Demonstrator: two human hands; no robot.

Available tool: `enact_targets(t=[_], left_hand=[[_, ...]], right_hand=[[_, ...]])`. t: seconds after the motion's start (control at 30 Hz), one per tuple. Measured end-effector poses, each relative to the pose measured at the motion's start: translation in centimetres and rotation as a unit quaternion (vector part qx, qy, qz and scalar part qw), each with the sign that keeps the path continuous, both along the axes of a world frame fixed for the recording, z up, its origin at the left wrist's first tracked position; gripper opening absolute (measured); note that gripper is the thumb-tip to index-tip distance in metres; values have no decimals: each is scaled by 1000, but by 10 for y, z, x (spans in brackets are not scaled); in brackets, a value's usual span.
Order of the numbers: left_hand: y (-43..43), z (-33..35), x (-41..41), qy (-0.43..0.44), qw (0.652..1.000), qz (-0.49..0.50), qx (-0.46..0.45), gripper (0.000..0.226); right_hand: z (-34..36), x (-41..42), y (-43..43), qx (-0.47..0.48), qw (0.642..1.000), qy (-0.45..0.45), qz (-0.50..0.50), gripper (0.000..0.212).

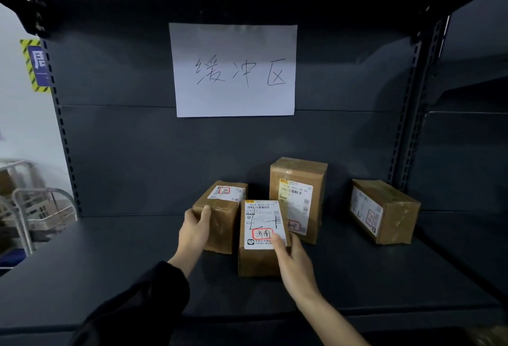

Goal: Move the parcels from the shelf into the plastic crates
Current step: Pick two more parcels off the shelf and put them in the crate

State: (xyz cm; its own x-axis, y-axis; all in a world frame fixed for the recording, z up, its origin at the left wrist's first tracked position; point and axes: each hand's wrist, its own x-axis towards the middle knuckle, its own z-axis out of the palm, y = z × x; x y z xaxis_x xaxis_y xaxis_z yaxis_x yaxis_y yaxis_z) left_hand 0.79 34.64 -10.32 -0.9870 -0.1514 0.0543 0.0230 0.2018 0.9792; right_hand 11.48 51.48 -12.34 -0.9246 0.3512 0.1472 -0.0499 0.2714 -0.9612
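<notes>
1. Forearms reach up from the bottom edge, the left one in a dark sleeve (pixel 132 304). The left hand (pixel 193 228) grips the near left corner of the left parcel (pixel 222 216), thumb over its top edge. The right hand (pixel 295 260) holds the front parcel (pixel 261 224) at its right side, thumb on the label.
2. A dark grey shelf board (pixel 110 263) fills the lower half of the frame; all four parcels stand on it, centre to right.
3. Behind it rises a grey back panel (pixel 123 139) with a seam across the middle, flanked by slotted uprights (pixel 61 131).
4. A neighbouring bay (pixel 467 125) takes the right edge.
5. A white sheet (pixel 233 70) with handwritten characters hangs upper centre.
6. Metal frames (pixel 41 208) stand against a pale wall (pixel 16 114) at lower left.
7. The upright parcel (pixel 298 194) stands just behind the front one; the right parcel (pixel 384 213) lies apart, angled.
8. A striped sign (pixel 37 65) shows at upper left.
</notes>
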Motion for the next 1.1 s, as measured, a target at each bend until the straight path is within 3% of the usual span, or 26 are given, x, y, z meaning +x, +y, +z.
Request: enact_targets(t=[0.37,0.6,0.8,1.1], left_hand=[[-15,0,-15,-1,1000,5,31,54],[-12,3,-30,-5,999,12,41,51],[-21,1,-37,-26,997,-7,67,60],[-26,3,-35,-48,988,-58,135,53]], right_hand=[[4,-32,-3,-14,999,-9,27,45],[2,-40,-3,49,996,-19,65,77],[9,-68,2,73,996,-18,57,73],[10,-97,3,58,996,-30,53,71]])
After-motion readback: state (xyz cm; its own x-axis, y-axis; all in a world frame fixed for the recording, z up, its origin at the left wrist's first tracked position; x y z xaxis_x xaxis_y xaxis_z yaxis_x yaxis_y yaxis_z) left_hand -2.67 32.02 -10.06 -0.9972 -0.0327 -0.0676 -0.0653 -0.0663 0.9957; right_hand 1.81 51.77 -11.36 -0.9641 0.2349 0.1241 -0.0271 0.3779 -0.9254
